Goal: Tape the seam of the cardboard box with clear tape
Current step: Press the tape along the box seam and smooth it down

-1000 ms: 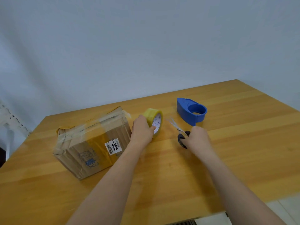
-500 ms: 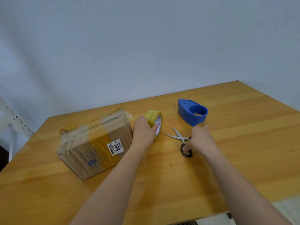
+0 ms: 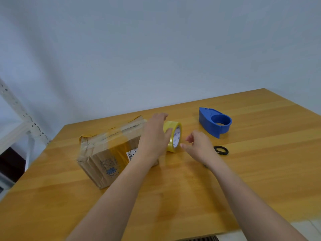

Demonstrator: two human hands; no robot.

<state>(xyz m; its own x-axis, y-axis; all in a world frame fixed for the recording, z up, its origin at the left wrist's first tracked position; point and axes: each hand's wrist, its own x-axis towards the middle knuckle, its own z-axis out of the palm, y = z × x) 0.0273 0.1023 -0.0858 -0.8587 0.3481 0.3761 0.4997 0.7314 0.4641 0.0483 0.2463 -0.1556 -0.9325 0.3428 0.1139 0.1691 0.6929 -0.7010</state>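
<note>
The roll of clear tape (image 3: pixel 173 136) stands on edge on the wooden table (image 3: pixel 260 171), just right of the cardboard box (image 3: pixel 107 150), and every place here is read from that roll. The left hand (image 3: pixel 154 136) grips it from the box side, palm over the rim and thumb curled across the yellowish outer band; this hold likely steadies the roll upright so that the loose end of the tape can be found. The right hand (image 3: pixel 199 145) hovers just right of the roll's printed core face, holding nothing, its fingers loosely bent and pointing toward the roll, a pose that suits picking at the tape end. Both forearms reach forward from the near table edge and converge on the roll. The box lies left of the roll, worn, with old tape across its top seam, which looks not yet freshly taped. A blue tape dispenser (image 3: pixel 215 122) sits well right of and behind the roll, without a roll in it. The black scissor handle (image 3: pixel 221 150) shows right of the roll, beyond the right hand, which hides the blades.
</note>
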